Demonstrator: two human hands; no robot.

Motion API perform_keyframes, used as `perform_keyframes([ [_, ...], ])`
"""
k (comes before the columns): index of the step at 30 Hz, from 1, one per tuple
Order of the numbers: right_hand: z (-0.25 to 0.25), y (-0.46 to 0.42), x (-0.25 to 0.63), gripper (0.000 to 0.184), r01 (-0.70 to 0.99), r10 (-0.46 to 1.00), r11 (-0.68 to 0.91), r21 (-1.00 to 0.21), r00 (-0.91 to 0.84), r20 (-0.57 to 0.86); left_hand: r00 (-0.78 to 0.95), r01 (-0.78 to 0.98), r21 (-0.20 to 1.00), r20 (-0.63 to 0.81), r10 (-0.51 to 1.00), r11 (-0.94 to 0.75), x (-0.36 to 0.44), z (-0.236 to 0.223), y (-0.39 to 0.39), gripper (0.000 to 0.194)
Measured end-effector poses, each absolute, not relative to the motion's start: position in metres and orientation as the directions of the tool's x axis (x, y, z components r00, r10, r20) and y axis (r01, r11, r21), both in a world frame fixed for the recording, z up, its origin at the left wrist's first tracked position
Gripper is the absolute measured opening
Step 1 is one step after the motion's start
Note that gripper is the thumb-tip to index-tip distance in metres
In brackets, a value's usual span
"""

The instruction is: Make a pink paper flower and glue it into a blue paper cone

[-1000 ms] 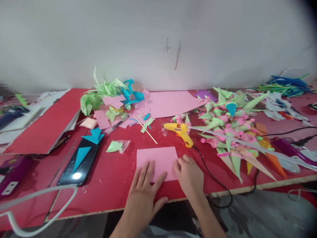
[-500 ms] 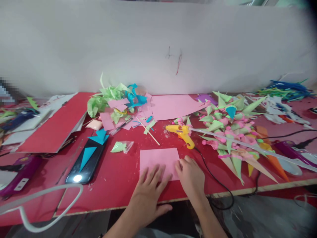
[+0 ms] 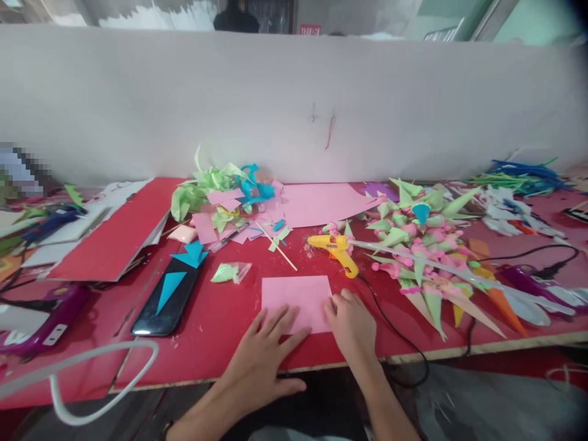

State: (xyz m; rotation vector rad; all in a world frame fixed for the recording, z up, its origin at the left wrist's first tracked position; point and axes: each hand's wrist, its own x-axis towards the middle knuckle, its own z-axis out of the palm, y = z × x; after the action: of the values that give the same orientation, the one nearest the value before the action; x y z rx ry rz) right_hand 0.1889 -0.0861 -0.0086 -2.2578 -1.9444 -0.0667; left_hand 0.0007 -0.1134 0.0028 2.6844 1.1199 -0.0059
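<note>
A pink sheet of paper (image 3: 296, 294) lies flat on the red tabletop near its front edge. My left hand (image 3: 264, 349) rests with spread fingers on the paper's lower left part, thumb out past the table edge. At the sheet's right edge my right hand (image 3: 351, 321) is closed, its fingers curled and the thumb and forefinger pinching the paper's border. Just beyond that hand lies a yellow glue gun (image 3: 337, 250) with a long clear glue stick (image 3: 441, 263) sticking out of its back and a black cord running toward me.
A dark phone (image 3: 168, 300) with blue paper triangles (image 3: 172, 291) lies left. Behind are paper scraps (image 3: 215, 190) and a larger pink sheet (image 3: 321, 205). Paper cones (image 3: 422, 245) pile up right, by a purple power strip (image 3: 533, 285). A white board (image 3: 275, 110) stands at the back.
The camera view has tilted up slightly. My left hand has shifted a little leftward on the paper; my right hand stays at its right edge. The phone's bright reflection is gone.
</note>
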Motion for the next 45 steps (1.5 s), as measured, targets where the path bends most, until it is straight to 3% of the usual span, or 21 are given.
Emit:
perform_keyframes([
  [13, -0.010, -0.086, 0.190, 0.024, 0.990, 0.972, -0.104, -0.090, 0.121, 0.203, 0.705, 0.709, 0.082, -0.102, 0.701, -0.701, -0.055, 0.012, -0.121, 0.065],
  [16, -0.005, -0.092, 0.187, 0.020, 0.993, 0.945, -0.079, -0.088, 0.103, 0.311, 0.702, 0.712, 0.074, -0.092, 0.706, -0.698, -0.053, 0.011, -0.121, 0.065],
  [19, -0.003, -0.108, 0.178, 0.036, 0.971, 0.900, 0.224, -0.084, -0.173, 0.400, 0.707, 0.707, 0.078, -0.097, 0.701, -0.702, -0.052, 0.011, -0.121, 0.066],
  [21, -0.003, -0.121, 0.173, 0.042, 0.812, 0.799, 0.573, -0.110, -0.524, 0.294, 0.703, 0.711, 0.082, -0.097, 0.704, -0.698, -0.052, 0.011, -0.122, 0.067],
  [23, -0.004, -0.131, 0.172, 0.049, 0.731, 0.751, 0.660, -0.173, -0.630, 0.198, 0.694, 0.720, 0.089, -0.095, 0.713, -0.689, -0.052, 0.011, -0.122, 0.067],
  [26, -0.004, -0.140, 0.180, 0.053, 0.759, 0.787, 0.614, -0.216, -0.607, 0.106, 0.688, 0.725, 0.109, -0.107, 0.717, -0.680, -0.052, 0.013, -0.121, 0.068],
  [31, -0.005, -0.148, 0.213, 0.057, 0.813, 0.828, 0.557, -0.171, -0.559, 0.039, 0.675, 0.738, 0.150, -0.135, 0.726, -0.658, -0.059, 0.016, -0.120, 0.069],
  [42, -0.010, -0.159, 0.229, 0.062, 0.872, 0.873, 0.487, -0.048, -0.483, 0.072, 0.654, 0.756, 0.170, -0.169, 0.737, -0.632, -0.070, 0.020, -0.121, 0.063],
  [45, 0.001, -0.162, 0.225, 0.054, 0.898, 0.893, 0.441, -0.009, -0.437, 0.103, 0.670, 0.742, 0.151, -0.134, 0.730, -0.654, -0.069, 0.022, -0.120, 0.058],
])
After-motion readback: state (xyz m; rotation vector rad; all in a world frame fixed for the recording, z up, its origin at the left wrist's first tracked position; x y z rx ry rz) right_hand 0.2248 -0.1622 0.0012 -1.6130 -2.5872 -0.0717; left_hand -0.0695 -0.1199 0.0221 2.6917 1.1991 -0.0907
